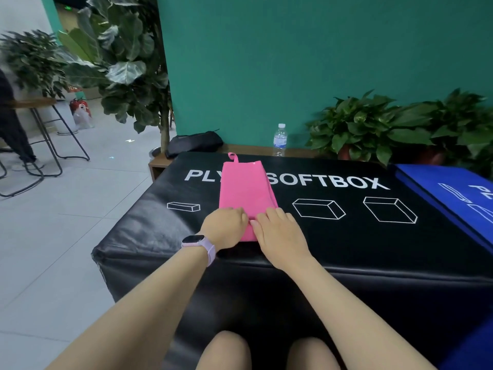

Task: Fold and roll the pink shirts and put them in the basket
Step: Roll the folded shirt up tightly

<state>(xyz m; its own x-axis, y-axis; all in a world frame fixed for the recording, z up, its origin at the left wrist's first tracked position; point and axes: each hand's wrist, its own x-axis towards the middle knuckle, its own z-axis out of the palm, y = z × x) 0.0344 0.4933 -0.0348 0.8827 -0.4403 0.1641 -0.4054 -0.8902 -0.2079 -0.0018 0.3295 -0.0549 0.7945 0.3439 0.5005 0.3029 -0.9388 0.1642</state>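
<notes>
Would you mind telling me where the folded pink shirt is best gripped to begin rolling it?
Probably at the near short edge of the pink shirt, from the person's side. It lies as a long narrow strip running away across the black box, and the left hand and right hand already sit there.

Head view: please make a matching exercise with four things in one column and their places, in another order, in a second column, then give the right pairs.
Things:
1. shirt
2. bottle
3. watch
4. blue box

Places:
A. on the left wrist
B. on the wooden ledge by the green wall
C. at the right edge of the picture, beside the black box
D. flat on the black box, under both hands

Pairs: 1-D, 2-B, 3-A, 4-C
</notes>
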